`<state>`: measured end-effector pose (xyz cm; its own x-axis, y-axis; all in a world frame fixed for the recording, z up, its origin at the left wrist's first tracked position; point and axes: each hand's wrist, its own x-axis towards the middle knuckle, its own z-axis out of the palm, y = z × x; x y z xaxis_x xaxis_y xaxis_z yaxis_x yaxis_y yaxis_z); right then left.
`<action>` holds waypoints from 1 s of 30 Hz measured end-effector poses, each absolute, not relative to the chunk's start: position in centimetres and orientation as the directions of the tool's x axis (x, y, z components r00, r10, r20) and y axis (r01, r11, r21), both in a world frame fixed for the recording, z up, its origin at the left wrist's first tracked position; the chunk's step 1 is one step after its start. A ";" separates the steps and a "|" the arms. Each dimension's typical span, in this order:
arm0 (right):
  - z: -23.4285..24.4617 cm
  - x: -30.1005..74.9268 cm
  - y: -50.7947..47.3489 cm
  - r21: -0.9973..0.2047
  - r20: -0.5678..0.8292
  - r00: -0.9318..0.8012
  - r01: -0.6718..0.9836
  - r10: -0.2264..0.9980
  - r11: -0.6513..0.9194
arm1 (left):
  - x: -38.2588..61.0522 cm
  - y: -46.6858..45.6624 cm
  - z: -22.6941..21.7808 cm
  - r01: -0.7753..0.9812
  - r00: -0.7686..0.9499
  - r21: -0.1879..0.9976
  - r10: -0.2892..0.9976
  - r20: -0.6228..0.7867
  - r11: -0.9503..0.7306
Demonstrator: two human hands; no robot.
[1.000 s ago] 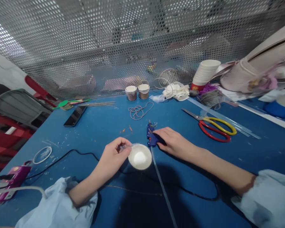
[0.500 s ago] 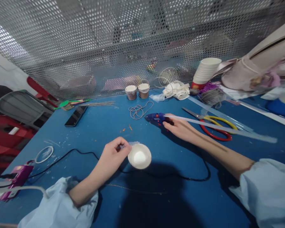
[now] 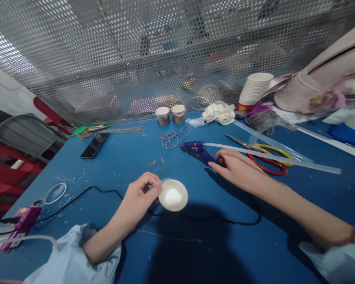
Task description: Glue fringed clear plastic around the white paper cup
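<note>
In the head view my left hand [image 3: 143, 193] pinches the rim of a small white paper cup [image 3: 173, 195], whose mouth faces me. A wisp of translucent film [image 3: 166, 181] shows at the cup's edge by my fingertips. The blue glue gun [image 3: 195, 149] lies on its side on the table, a long translucent glue stick [image 3: 272, 156] running out of its back to the right. My right hand [image 3: 232, 165] is at the end of the gun's handle, thumb and fingers parted, no longer wrapped round it.
Scissors [image 3: 266, 154] with red and yellow handles lie beyond my right hand. Looped cord [image 3: 172, 139], two small filled cups [image 3: 170, 114], stacked paper cups [image 3: 256, 90] and yarn [image 3: 263, 120] sit farther back. At left are a phone [image 3: 94, 145], a purple power strip [image 3: 20, 225] and a black cable [image 3: 106, 191].
My right hand has let go of the glue gun and drawn back toward me and to the right. My left hand and the cup have hardly moved.
</note>
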<state>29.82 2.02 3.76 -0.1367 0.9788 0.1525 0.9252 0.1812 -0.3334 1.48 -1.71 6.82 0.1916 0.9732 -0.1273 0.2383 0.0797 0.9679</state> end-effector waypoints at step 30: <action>9.4 19.7 2.3 -0.546 -0.077 -0.674 0.645 0.735 0.534 | 1.7 -1.5 5.9 0.354 0.158 0.934 0.987 -0.018 -0.039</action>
